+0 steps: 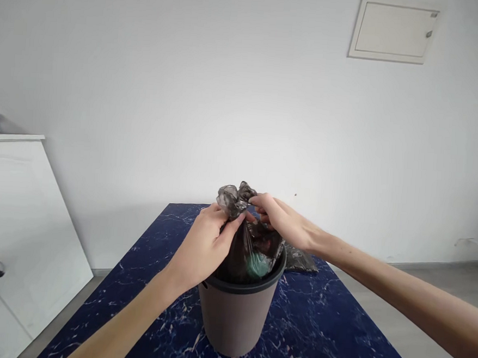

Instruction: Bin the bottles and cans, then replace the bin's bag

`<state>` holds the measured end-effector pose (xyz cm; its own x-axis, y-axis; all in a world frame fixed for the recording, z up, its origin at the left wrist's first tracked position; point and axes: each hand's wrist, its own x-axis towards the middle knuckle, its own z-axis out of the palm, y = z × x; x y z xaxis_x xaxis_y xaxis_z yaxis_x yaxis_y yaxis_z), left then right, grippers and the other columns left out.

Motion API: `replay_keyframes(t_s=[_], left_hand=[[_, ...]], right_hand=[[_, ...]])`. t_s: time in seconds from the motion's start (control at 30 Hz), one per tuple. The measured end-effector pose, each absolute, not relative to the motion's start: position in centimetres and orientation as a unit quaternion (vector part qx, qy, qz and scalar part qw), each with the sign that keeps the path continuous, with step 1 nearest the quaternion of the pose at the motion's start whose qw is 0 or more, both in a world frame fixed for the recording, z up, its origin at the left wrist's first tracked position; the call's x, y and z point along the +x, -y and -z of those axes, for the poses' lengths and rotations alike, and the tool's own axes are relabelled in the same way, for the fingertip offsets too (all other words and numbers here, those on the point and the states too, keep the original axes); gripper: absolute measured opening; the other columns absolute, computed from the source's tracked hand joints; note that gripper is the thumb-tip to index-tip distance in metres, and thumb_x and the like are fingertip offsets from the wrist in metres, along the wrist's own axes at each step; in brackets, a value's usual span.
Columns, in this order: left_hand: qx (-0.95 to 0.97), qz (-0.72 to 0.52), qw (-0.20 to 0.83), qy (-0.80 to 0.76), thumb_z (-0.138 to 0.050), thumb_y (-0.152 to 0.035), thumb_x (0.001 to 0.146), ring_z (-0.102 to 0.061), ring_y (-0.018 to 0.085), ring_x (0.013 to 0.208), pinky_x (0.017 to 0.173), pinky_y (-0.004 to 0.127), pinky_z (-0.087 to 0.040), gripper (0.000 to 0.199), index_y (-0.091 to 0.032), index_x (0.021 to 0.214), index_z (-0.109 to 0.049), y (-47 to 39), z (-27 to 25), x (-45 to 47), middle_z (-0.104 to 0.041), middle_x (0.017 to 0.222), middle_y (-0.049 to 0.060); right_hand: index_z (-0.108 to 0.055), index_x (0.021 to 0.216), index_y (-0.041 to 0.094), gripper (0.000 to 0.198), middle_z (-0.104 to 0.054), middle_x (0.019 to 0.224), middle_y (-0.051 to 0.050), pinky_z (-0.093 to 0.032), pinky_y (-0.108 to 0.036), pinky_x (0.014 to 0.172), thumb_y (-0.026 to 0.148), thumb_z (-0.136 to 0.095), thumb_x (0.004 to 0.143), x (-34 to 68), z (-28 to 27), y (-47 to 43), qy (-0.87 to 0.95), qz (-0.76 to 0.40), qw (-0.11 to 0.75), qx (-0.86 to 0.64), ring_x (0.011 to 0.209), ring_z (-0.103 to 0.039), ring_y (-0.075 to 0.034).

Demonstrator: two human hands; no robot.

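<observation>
A dark, see-through garbage bag (240, 250) sits in a grey-brown trash bin (235, 320) with a dark rim. Something green shows through its plastic. The bag's top is gathered and twisted above the rim. My left hand (208, 239) is closed around the gathered neck from the left, thumb on the near side. From the right, my right hand (273, 217) pinches the crumpled end of the plastic between thumb and fingers. Part of the fingers of both hands is hidden behind the bag.
The bin stands on a table with a blue marbled top (319, 321). Another dark plastic bag (301, 259) lies flat behind the bin to the right. A white cabinet (23, 224) with a black handle is at the left. The white wall has a panel (392, 29).
</observation>
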<state>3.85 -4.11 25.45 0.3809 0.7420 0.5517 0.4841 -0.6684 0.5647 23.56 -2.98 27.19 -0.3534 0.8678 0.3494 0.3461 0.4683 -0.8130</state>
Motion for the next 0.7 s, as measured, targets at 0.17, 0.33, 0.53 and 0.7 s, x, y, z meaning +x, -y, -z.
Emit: replay_keyframes(t_s=[0.17, 0.33, 0.53, 0.7], left_hand=[[0.821, -0.429, 0.116, -0.359, -0.046, -0.035, 0.106, -0.069, 0.032, 0.104, 0.092, 0.042, -0.055, 0.036, -0.024, 0.086, -0.074, 4.1, -25.3, 4.1, -0.076, 0.1, 0.009], [0.844, -0.388, -0.007, -0.37, -0.046, -0.008, 0.093, -0.062, 0.029, 0.094, 0.098, 0.049, -0.05, 0.028, -0.023, 0.081, -0.066, 4.4, -25.1, 4.8, -0.073, 0.09, 0.007], [0.858, -0.356, -0.079, -0.361, -0.042, -0.008, 0.099, -0.062, 0.031, 0.101, 0.105, 0.053, -0.046, 0.033, -0.022, 0.083, -0.068, 4.8, -25.2, 5.3, -0.073, 0.091, 0.009], [0.849, -0.371, 0.002, -0.377, -0.052, -0.022, 0.103, -0.06, 0.031, 0.111, 0.108, 0.055, -0.044, 0.021, -0.023, 0.094, -0.071, 4.7, -24.7, 5.3, -0.075, 0.103, 0.007]], right_hand=[[-0.068, 0.088, 0.023, 0.033, -0.06, 0.076, -0.004, -0.04, -0.034, 0.059, 0.053, -0.081, 0.082, 23.5, -27.7, 3.9, 0.8, -0.313, 0.367, -0.356, 0.071, -0.051, -0.021], [-0.071, 0.089, 0.023, 0.045, -0.065, 0.076, -0.005, -0.044, -0.034, 0.057, 0.064, -0.085, 0.078, 22.4, -27.4, 4.2, 0.8, -0.33, 0.36, -0.349, 0.073, -0.058, -0.022], [-0.052, 0.069, 0.023, 0.059, -0.057, 0.067, -0.003, -0.039, -0.033, 0.056, 0.075, -0.053, 0.097, 21.3, -26.5, 4.0, 0.734, -0.317, 0.418, -0.43, 0.063, -0.049, -0.017], [-0.047, 0.068, 0.024, 0.059, -0.047, 0.063, 0.001, -0.039, -0.031, 0.058, 0.075, -0.055, 0.096, 21.3, -26.1, 3.4, 0.666, -0.344, 0.498, -0.435, 0.062, -0.044, -0.016]])
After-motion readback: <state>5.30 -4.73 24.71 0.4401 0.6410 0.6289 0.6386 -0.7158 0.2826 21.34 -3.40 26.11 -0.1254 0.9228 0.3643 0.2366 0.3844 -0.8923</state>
